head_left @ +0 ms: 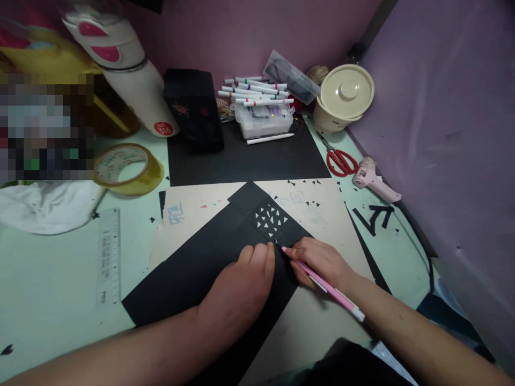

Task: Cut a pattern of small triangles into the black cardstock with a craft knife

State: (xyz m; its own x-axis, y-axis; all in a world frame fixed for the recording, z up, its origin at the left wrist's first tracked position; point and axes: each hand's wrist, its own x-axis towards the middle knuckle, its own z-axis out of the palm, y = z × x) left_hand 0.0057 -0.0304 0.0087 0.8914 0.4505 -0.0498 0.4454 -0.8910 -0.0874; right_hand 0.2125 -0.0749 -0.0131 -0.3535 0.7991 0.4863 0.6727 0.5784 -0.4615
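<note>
A sheet of black card [193,279] lies slantwise across a pale board marked in blue. Near its top corner is a patch of small triangular cut-outs [271,219], with light showing through. My right hand [317,260] grips a slim pink craft knife [322,281]. The knife's dark tip touches the card just below the cut-outs, and its white end points back toward me. My left hand [245,279] is closed, fingers bent together, holding the card down just left of the tip.
A pale board [181,206] lies beneath. Behind it stand a black box [193,110], several markers [257,91] on a clear case and a lidded cream pot [341,99]. Red-handled scissors [341,162] and a pink glue gun [374,179] lie right; tape [155,174] and a ruler [108,257] left.
</note>
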